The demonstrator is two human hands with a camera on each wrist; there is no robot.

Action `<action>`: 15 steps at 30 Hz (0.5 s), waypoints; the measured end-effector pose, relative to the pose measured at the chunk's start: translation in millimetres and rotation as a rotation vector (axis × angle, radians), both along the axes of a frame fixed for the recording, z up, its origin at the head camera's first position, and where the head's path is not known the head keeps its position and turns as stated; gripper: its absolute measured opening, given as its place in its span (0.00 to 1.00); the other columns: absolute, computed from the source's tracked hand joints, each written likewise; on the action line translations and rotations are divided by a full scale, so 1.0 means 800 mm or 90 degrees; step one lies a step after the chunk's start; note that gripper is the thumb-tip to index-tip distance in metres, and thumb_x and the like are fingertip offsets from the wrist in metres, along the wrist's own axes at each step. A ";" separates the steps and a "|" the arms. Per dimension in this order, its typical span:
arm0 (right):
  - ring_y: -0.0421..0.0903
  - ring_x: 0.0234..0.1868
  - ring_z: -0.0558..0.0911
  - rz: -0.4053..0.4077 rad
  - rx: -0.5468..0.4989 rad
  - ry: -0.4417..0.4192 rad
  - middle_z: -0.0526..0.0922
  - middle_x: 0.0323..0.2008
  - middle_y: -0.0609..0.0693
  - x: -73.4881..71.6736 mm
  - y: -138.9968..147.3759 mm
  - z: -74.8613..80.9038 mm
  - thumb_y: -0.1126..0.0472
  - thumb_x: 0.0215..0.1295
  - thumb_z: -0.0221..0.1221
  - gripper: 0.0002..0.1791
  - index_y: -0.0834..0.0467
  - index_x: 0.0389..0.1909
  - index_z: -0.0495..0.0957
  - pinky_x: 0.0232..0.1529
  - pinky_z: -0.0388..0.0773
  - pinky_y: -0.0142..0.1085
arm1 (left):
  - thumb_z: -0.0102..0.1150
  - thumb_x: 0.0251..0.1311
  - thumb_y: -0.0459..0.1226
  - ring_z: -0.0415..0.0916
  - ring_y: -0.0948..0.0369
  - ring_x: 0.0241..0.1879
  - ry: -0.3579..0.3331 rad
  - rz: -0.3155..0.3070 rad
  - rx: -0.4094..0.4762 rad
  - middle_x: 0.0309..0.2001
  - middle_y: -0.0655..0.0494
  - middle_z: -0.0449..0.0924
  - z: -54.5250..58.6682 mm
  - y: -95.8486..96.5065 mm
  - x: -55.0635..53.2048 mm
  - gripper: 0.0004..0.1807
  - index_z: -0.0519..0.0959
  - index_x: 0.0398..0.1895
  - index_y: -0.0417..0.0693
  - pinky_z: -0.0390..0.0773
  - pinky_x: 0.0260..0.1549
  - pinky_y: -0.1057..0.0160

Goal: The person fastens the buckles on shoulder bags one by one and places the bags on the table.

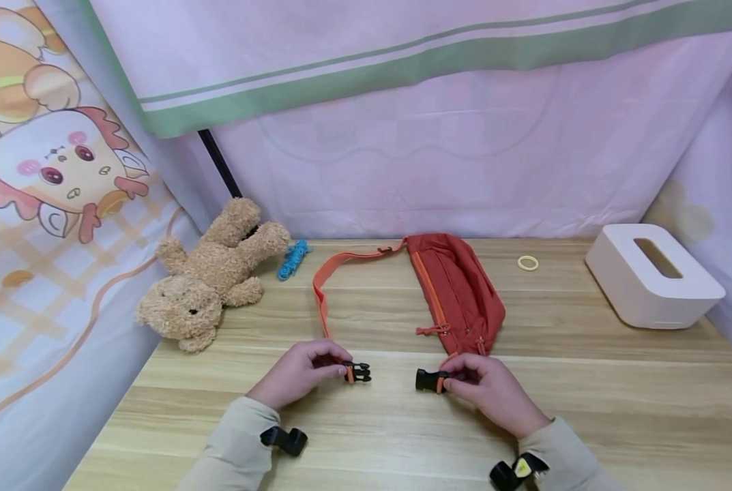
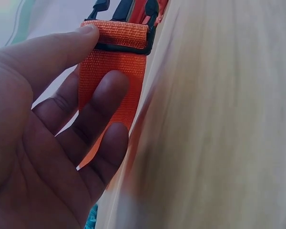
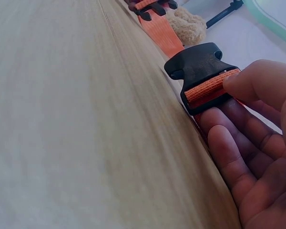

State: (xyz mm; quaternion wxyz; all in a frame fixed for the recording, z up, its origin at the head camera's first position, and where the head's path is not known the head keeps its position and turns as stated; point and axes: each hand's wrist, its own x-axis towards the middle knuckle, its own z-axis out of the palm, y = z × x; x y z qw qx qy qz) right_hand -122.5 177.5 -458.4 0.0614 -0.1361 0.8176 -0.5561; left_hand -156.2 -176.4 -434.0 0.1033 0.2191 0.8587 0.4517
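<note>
A red waist bag [image 1: 458, 293] lies on the table with its orange strap [image 1: 321, 279] curving out to the left. My left hand [image 1: 301, 372] pinches the pronged half of a black buckle [image 1: 359, 372] where the strap threads through it; its prongs point right. Opposite, my right hand [image 1: 491, 389] pinches the black socket half [image 1: 428, 380] between thumb and fingers, its mouth facing left. A gap separates the two halves. In the right wrist view the socket half [image 3: 198, 67] shows its webbing loop under the thumb. Orange webbing [image 2: 114, 71] runs down behind the left fingers.
On the left a tan teddy bear [image 1: 209, 276] lies on its back beside a bundle of blue cord [image 1: 293, 260]. A pale yellow ring [image 1: 528, 263] and a white tissue box [image 1: 654, 276] are on the right. Printed curtains hang around the wooden table [image 1: 366, 450].
</note>
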 end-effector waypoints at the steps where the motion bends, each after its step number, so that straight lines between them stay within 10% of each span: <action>1: 0.39 0.38 0.79 0.000 0.000 0.000 0.85 0.40 0.48 0.000 0.000 0.000 0.62 0.61 0.69 0.07 0.54 0.40 0.84 0.37 0.77 0.31 | 0.67 0.63 0.38 0.81 0.64 0.44 0.000 -0.002 0.001 0.43 0.65 0.85 0.000 0.001 0.000 0.11 0.85 0.48 0.51 0.80 0.45 0.64; 15: 0.39 0.38 0.79 0.003 -0.002 0.007 0.85 0.40 0.47 0.000 0.000 -0.001 0.63 0.61 0.70 0.08 0.53 0.40 0.85 0.38 0.78 0.31 | 0.67 0.63 0.39 0.80 0.64 0.42 0.007 -0.023 -0.003 0.41 0.67 0.84 0.000 0.016 0.000 0.10 0.86 0.47 0.52 0.79 0.44 0.64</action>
